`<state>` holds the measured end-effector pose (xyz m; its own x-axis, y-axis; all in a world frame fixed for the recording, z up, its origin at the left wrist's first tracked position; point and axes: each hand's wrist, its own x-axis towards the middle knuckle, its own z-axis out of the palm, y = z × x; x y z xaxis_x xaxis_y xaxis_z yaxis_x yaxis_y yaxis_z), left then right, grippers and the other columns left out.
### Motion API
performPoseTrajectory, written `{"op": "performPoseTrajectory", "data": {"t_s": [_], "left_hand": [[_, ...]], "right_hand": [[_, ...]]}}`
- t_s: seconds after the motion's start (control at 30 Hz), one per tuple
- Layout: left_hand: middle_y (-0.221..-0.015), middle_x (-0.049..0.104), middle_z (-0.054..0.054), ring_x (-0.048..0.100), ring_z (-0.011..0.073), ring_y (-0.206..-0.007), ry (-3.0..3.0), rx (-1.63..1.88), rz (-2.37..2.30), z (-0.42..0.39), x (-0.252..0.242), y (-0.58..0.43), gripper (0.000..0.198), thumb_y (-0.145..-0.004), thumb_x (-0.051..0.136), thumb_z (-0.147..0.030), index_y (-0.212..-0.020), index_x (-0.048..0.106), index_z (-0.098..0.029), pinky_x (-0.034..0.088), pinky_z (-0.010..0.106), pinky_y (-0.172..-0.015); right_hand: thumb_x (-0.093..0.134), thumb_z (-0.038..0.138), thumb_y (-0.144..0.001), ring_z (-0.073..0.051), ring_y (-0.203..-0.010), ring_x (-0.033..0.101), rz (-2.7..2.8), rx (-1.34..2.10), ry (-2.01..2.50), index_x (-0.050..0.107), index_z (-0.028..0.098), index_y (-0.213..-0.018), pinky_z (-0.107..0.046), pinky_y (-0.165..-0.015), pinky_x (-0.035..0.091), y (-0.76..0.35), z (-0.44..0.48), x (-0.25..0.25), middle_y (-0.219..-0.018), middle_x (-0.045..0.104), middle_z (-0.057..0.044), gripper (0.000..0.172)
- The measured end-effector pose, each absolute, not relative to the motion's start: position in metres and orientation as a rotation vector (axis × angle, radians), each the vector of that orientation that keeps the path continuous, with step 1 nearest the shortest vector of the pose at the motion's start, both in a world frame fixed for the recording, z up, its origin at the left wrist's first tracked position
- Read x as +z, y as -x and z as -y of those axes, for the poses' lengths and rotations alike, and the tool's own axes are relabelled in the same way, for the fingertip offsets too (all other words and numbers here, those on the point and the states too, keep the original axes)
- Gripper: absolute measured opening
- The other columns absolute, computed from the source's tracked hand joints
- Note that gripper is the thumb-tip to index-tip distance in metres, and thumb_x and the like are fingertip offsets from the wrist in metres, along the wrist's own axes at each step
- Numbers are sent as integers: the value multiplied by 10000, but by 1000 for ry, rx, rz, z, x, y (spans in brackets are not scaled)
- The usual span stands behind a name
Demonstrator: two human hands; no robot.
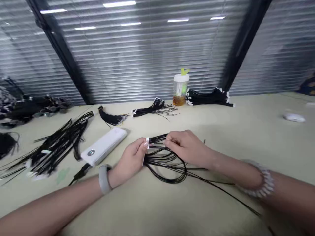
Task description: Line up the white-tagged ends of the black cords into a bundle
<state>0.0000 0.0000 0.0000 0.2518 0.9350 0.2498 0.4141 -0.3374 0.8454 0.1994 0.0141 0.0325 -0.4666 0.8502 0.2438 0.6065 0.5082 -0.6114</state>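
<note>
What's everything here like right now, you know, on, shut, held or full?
Held wires: partly looped, some ends trailing loose
Left hand: closed on their white end
Right hand: pinching some
White power bank: lying flat, display lit
Cup: lid on, amber liquid at bottom
Blinds: lowered

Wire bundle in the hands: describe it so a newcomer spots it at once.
On the pale table in front of the blinds, look near the centre. The left hand holds the black wire bundle, the right hand touching it. Unlike the other black bundles, it alone is held, looping toward the picture's bottom.
</note>
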Motion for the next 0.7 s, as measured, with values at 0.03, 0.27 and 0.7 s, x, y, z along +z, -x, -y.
{"op": "performPoseTrajectory", "data": {"t_s": [0.03, 0.27, 0.7], "left_hand": [[-654, 418, -22, 391, 122, -622, -1885, 1027, -1227, 0, 0, 0, 320, -905, 323, -393, -683, 401, -176, 334, 241, -580], [-609, 364, -42, 347, 110, -571, -1890, 1020, -1216, 1, 2, -2, 306, -898, 341, -377, -661, 373, -186, 304, 227, -528], [-614, 388, -34, 364, 116, -579, -1902, 996, -1226, 1, 4, -3, 307, -888, 364, -383, -664, 410, -179, 322, 227, -537]], "right_hand": [[457, 286, -863, -68, -483, 402, 2227, 604, 1196, 505, 188, -663, -201, -470, 300, -199, -14, 32, -517, 480, 66, 228], [443, 264, -869, -76, -514, 420, 2233, 563, 1207, 503, 187, -668, -216, -502, 301, -196, -14, 28, -548, 500, 58, 224], [454, 238, -852, -73, -522, 423, 2195, 560, 1176, 520, 177, -669, -209, -508, 305, -196, -14, 27, -555, 506, 52, 204]]}}
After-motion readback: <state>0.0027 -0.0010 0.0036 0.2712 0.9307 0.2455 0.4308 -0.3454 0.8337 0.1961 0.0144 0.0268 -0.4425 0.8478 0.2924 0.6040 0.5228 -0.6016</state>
